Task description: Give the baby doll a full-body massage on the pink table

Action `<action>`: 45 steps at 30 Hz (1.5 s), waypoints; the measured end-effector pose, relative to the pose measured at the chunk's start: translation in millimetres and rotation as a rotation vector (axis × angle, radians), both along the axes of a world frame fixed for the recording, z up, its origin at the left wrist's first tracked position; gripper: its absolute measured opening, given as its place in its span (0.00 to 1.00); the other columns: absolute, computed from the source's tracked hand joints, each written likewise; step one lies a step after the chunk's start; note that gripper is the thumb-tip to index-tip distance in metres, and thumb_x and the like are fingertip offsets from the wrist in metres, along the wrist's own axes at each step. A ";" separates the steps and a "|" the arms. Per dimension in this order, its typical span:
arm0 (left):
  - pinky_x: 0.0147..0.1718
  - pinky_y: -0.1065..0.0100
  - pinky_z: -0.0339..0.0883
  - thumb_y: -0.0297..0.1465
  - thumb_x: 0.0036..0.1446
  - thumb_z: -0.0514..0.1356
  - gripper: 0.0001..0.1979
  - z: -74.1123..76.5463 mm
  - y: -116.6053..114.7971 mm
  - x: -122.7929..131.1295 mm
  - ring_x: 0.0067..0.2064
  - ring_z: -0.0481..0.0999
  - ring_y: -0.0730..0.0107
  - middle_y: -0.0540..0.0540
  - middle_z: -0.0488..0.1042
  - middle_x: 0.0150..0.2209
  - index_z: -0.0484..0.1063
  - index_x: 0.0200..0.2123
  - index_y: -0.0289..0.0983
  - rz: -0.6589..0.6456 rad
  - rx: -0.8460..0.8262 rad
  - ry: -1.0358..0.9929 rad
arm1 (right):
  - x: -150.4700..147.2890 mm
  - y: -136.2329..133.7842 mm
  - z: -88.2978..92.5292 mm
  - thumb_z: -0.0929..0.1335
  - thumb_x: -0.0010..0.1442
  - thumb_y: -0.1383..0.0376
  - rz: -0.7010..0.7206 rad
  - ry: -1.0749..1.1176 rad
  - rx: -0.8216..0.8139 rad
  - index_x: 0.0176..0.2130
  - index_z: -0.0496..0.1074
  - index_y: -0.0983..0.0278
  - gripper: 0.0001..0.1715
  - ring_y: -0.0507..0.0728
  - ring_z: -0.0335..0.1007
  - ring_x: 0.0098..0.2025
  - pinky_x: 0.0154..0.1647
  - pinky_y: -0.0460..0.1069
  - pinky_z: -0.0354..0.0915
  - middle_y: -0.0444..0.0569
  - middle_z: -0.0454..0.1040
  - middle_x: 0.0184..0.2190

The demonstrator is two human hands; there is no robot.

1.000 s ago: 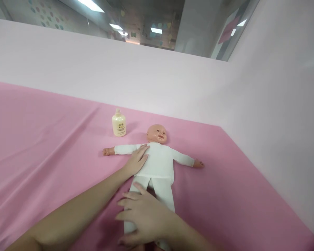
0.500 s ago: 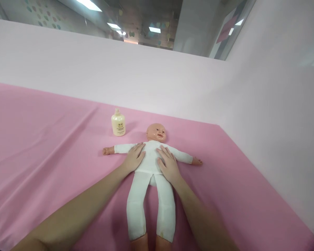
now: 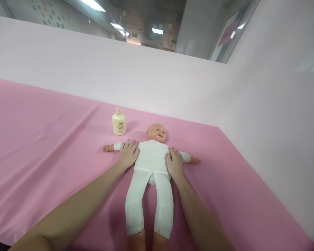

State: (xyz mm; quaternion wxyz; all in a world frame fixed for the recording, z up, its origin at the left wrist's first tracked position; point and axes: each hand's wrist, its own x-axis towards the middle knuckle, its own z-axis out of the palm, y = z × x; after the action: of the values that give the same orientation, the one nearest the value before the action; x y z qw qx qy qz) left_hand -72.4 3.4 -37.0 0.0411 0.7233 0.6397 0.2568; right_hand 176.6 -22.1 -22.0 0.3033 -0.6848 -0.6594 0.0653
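Note:
A baby doll (image 3: 151, 157) with a white cloth body lies on its back, arms spread and head at the far end. Over its arm on the left side of the view rests my left hand (image 3: 129, 153), flat, fingers stretched out beside the shoulder. My right hand (image 3: 175, 164) lies along the other side of the torso, its fingertips on the upper arm near the shoulder. Both hands are open and grasp nothing. A cream-coloured pump bottle (image 3: 119, 122) with dark print stands upright just beyond my left hand.
Pink cloth (image 3: 54, 129) covers the table, with creases on the left. A white wall (image 3: 146, 83) borders it at the back and right. Above, a window (image 3: 146, 24) shows ceiling lights and heart-shaped decorations.
Both hands have slid outward from the doll's chest, the left one leftward onto the arm, the right one rightward to the torso's side and upper arm. The bottle stays in place.

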 end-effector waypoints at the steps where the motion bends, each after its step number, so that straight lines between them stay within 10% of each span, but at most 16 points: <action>1: 0.69 0.45 0.42 0.37 0.67 0.46 0.26 0.4 1.3 -3.1 0.71 0.55 0.48 0.45 0.66 0.66 0.67 0.64 0.40 0.015 0.008 0.019 | 2.1 1.0 -0.4 0.57 0.68 0.61 -0.018 -0.015 0.001 0.63 0.68 0.69 0.30 0.66 0.53 0.70 0.72 0.62 0.46 0.58 0.65 0.66; 8: 0.65 0.46 0.50 0.36 0.64 0.49 0.19 1.4 15.9 -27.9 0.55 0.71 0.47 0.37 0.78 0.50 0.77 0.48 0.38 0.055 0.102 0.014 | 15.3 7.4 -8.9 0.57 0.66 0.61 -0.067 -0.085 0.074 0.60 0.69 0.68 0.28 0.67 0.57 0.66 0.69 0.61 0.48 0.58 0.70 0.61; 13: 0.66 0.34 0.38 0.31 0.64 0.48 0.16 -1.2 25.3 -43.5 0.55 0.70 0.41 0.36 0.78 0.40 0.76 0.37 0.38 0.160 0.138 0.026 | 22.3 7.3 -10.7 0.58 0.66 0.62 -0.111 -0.185 0.130 0.56 0.71 0.69 0.26 0.70 0.59 0.64 0.67 0.64 0.49 0.60 0.74 0.55; 24: 0.57 0.23 0.44 0.33 0.66 0.47 0.18 0.6 29.0 -64.9 0.65 0.57 0.30 0.26 0.69 0.57 0.72 0.49 0.32 0.412 0.067 -0.145 | 45.3 2.4 -1.5 0.56 0.67 0.64 -0.313 -0.357 0.068 0.43 0.75 0.65 0.22 0.72 0.62 0.55 0.59 0.74 0.49 0.62 0.75 0.45; 33: 0.67 0.47 0.52 0.32 0.59 0.56 0.18 -7.8 44.1 -74.9 0.69 0.55 0.47 0.32 0.59 0.64 0.66 0.52 0.35 0.271 0.147 -0.841 | 67.2 12.0 -14.4 0.62 0.63 0.57 -0.380 0.062 0.170 0.58 0.67 0.68 0.29 0.77 0.45 0.69 0.64 0.73 0.48 0.68 0.52 0.68; 38: 0.52 0.51 0.73 0.34 0.62 0.49 0.09 -6.9 47.6 -61.0 0.52 0.76 0.56 0.43 0.74 0.42 0.67 0.40 0.42 0.283 0.039 -1.432 | 86.7 18.2 -15.7 0.67 0.56 0.54 -0.496 0.464 0.264 0.67 0.51 0.74 0.49 0.74 0.36 0.74 0.68 0.66 0.51 0.74 0.35 0.71; 45: 0.47 0.59 0.75 0.39 0.69 0.44 0.13 -8.8 54.7 -34.2 0.50 0.77 0.61 0.46 0.75 0.41 0.65 0.39 0.43 0.180 -0.008 -1.526 | 91.3 27.5 -12.1 0.60 0.61 0.50 -0.440 0.791 0.285 0.70 0.32 0.74 0.53 0.66 0.67 0.62 0.56 0.59 0.70 0.71 0.62 0.63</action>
State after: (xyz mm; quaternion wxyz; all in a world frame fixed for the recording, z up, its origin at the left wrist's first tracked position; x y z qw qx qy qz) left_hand -106.6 58.1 -45.7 0.4527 0.2907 0.4916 0.6848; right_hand 268.0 5.5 -34.1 0.6288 -0.6824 -0.3348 0.1643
